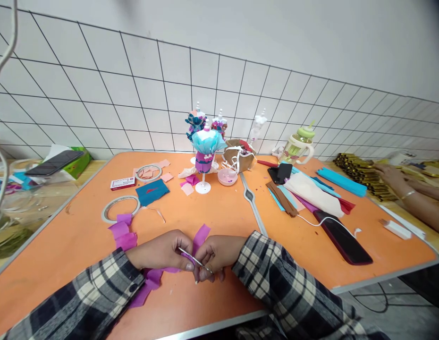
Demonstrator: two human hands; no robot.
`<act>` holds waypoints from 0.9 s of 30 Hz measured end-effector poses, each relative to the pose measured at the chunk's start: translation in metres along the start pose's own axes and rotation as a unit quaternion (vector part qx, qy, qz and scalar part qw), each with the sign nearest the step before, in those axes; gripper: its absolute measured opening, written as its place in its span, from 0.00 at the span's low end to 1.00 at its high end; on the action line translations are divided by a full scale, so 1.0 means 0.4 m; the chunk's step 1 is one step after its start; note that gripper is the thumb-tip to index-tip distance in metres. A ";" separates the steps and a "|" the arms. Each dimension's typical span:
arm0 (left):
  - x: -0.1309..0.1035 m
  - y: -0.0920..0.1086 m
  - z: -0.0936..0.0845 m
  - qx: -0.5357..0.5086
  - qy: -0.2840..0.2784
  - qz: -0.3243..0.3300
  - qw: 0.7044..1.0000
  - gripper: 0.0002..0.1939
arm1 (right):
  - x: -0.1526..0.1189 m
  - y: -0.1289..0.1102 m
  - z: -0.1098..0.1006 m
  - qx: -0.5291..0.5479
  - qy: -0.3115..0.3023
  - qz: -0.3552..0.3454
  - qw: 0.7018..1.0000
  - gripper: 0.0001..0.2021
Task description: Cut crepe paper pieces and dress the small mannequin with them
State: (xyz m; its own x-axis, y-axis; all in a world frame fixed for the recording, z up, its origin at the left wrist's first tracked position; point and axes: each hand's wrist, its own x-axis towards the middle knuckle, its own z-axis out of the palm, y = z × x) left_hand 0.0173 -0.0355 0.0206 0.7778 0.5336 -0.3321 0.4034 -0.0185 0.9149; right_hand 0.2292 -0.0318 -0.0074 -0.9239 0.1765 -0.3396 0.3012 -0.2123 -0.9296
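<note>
My left hand (165, 250) and my right hand (219, 255) meet near the table's front edge. A thin silvery tool, perhaps tweezers (191, 256), slants across both hands, its lower end at my right fingers. Purple crepe paper (201, 237) sticks up between the hands, and a bit of it shows under the tool at my left fingers. Both hands have their fingers closed. A strip of purple and pink paper pieces (125, 240) runs past and beneath my left wrist. Which fingers pinch the paper is partly hidden.
Small dress forms with paper dresses (204, 163) stand at the back middle, near a basket (239, 158). Tape rolls (120, 208) and blue paper (152, 191) lie left. Right are paper rolls (313, 192), a phone (343, 238) and a bottle (299, 145). Another person's hand (391, 177) touches gold pieces.
</note>
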 end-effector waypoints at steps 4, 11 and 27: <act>0.003 -0.009 -0.001 -0.005 0.005 0.009 1.000 0.16 | -0.003 0.000 -0.003 -0.018 -0.005 -0.003 1.000 0.22; 0.001 -0.022 -0.023 -0.053 0.069 0.017 0.996 0.16 | -0.016 -0.025 -0.025 -0.084 0.364 -0.183 0.909 0.14; -0.257 -0.114 -0.124 0.439 0.359 -0.190 0.802 0.36 | -0.069 -0.030 -0.103 -0.432 0.572 0.086 0.692 0.09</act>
State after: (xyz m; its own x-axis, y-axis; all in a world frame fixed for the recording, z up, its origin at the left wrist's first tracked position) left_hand -0.1052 -0.0476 0.0244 0.1668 0.9851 -0.0428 0.9743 -0.1580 0.1606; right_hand 0.2608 0.0056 0.0073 -0.2144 0.9703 0.1121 0.8691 0.2419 -0.4315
